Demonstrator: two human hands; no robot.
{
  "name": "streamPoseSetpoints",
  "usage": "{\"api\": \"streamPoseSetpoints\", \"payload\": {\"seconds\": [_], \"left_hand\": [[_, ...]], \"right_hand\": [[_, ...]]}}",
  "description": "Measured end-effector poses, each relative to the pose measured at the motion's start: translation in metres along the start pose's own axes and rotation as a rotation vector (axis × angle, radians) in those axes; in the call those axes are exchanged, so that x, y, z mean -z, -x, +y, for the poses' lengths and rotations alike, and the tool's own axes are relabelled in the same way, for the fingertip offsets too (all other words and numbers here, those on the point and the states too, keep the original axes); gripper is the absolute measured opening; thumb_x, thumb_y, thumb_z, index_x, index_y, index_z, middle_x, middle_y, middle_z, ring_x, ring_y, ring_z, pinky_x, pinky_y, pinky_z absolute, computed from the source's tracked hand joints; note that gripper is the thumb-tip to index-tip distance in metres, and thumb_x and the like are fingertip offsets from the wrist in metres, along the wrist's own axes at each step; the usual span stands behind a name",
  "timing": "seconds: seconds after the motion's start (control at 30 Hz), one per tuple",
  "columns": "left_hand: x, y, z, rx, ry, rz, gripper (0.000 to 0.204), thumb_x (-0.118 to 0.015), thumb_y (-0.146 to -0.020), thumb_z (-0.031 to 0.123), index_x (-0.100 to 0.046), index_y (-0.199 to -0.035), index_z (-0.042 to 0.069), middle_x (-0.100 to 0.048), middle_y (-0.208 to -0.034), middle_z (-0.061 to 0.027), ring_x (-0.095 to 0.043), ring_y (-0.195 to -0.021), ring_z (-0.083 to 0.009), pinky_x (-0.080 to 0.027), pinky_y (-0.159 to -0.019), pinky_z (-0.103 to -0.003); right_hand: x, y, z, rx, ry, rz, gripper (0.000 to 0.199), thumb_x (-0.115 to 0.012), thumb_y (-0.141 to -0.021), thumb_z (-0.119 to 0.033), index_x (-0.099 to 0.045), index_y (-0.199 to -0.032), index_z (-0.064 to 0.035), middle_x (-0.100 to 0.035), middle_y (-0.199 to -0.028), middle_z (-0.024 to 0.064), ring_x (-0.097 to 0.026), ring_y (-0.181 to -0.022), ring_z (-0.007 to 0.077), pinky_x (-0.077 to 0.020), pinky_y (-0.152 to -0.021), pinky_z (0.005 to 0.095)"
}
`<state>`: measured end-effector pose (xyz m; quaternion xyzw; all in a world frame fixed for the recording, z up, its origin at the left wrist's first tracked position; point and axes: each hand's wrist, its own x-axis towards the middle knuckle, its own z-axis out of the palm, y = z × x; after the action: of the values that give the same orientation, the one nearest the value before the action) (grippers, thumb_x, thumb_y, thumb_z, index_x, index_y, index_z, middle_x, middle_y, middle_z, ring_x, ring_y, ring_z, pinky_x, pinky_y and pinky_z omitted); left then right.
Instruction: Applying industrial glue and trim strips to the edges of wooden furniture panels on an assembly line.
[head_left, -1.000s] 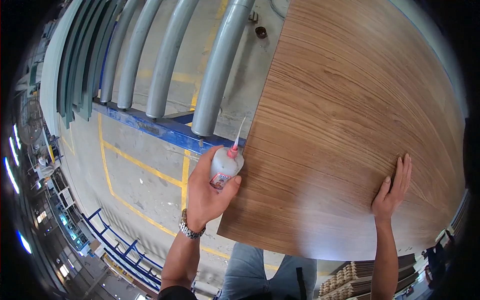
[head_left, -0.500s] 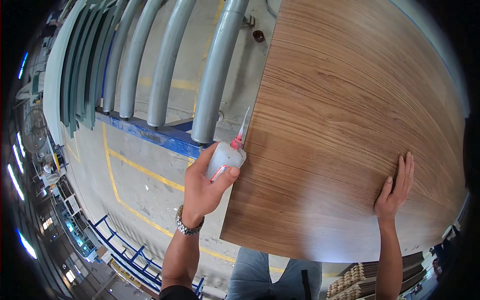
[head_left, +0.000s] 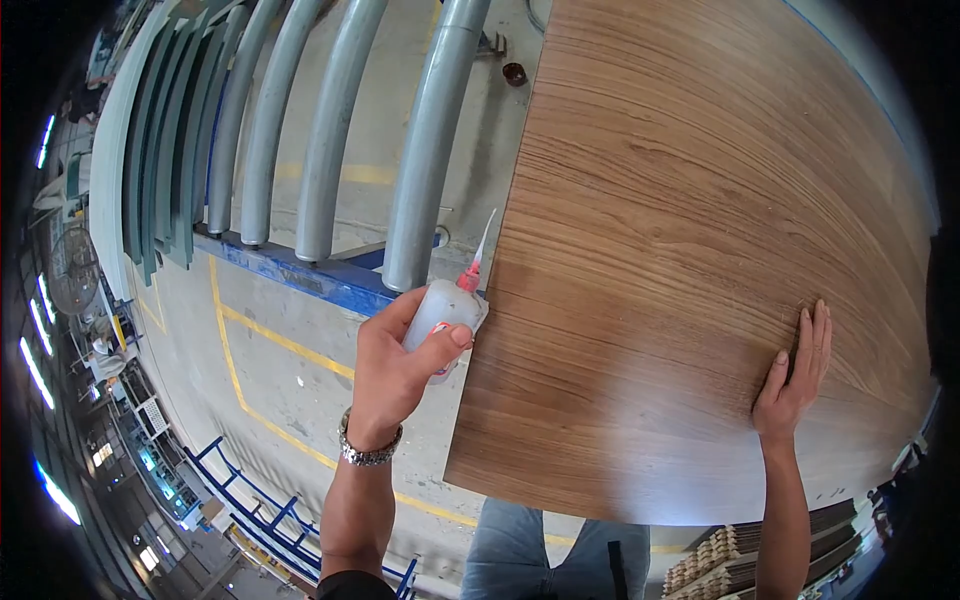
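Observation:
A white squeeze bottle with a red collar and a long, thin, pale nozzle is gripped in my left hand. Its nozzle points up and away, beside the left edge of a large wood-grain board. The thumb lies across the bottle, hiding part of its label. Whether the bottle touches the board's edge I cannot tell. My right hand rests flat near the right part of the board, fingers stretched out and pointing away from me, holding nothing.
Grey rollers on a blue frame stand left of the board. Long grey-green strips lie at the far left. A blue rail structure is at lower left. Stacked panels sit at lower right, below the board.
My left hand has shifted slightly left and toward me with the bottle, whose nozzle tip also moved a little left. My right hand stays flat on the board.

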<state>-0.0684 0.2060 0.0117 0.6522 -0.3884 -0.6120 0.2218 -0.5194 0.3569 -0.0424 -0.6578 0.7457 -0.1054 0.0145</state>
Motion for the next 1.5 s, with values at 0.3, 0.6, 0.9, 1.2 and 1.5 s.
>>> {"api": "streamPoseSetpoints", "payload": {"seconds": [0.3,0.6,0.9,1.2,1.5], "left_hand": [[-0.003,-0.005,0.015,0.018,-0.053,-0.023,0.048,-0.090,-0.092,0.027,-0.075,-0.126,-0.004,-0.075,-0.092,-0.0014,-0.062,-0.077,-0.0056,-0.050,-0.065,-0.024],[-0.007,-0.007,0.019,0.018,-0.067,-0.014,0.046,-0.089,-0.093,0.027,-0.076,-0.124,-0.004,-0.076,-0.091,-0.0028,-0.064,-0.076,-0.0060,-0.051,-0.065,-0.024],[-0.010,-0.012,0.019,0.008,-0.102,0.004,0.046,-0.089,-0.093,0.030,-0.077,-0.122,-0.003,-0.078,-0.091,-0.0046,-0.069,-0.080,-0.0080,-0.052,-0.068,-0.025],[-0.015,-0.013,0.022,0.008,-0.082,0.019,0.050,-0.089,-0.093,0.034,-0.077,-0.122,-0.004,-0.078,-0.092,-0.0053,-0.069,-0.080,-0.0089,-0.052,-0.069,-0.026],[-0.015,-0.013,0.025,0.001,-0.108,0.015,0.048,-0.089,-0.094,0.033,-0.077,-0.123,-0.003,-0.077,-0.093,-0.0050,-0.067,-0.081,-0.0086,-0.052,-0.069,-0.026]], "right_hand": [[0.000,0.001,0.001,-0.005,0.020,-0.007,0.053,-0.043,-0.114,-0.018,-0.048,-0.162,0.0021,-0.040,-0.174,0.0222,-0.033,-0.163,0.0432,-0.0229,-0.133,0.0544],[0.000,0.002,0.002,-0.009,0.015,-0.017,0.056,-0.044,-0.110,-0.015,-0.046,-0.163,0.0034,-0.040,-0.173,0.0238,-0.033,-0.163,0.0449,-0.0232,-0.132,0.0572],[-0.001,0.003,0.003,0.001,0.009,0.002,0.053,-0.044,-0.112,-0.015,-0.048,-0.162,0.0025,-0.040,-0.174,0.0226,-0.033,-0.163,0.0427,-0.0222,-0.133,0.0545],[0.000,0.001,0.001,-0.001,0.001,-0.003,0.053,-0.043,-0.112,-0.015,-0.048,-0.162,0.0022,-0.040,-0.174,0.0227,-0.033,-0.163,0.0426,-0.0219,-0.133,0.0544],[0.000,0.001,0.001,0.004,0.004,0.000,0.053,-0.044,-0.112,-0.016,-0.047,-0.162,0.0022,-0.040,-0.174,0.0235,-0.032,-0.163,0.0431,-0.0225,-0.133,0.0546]]}}
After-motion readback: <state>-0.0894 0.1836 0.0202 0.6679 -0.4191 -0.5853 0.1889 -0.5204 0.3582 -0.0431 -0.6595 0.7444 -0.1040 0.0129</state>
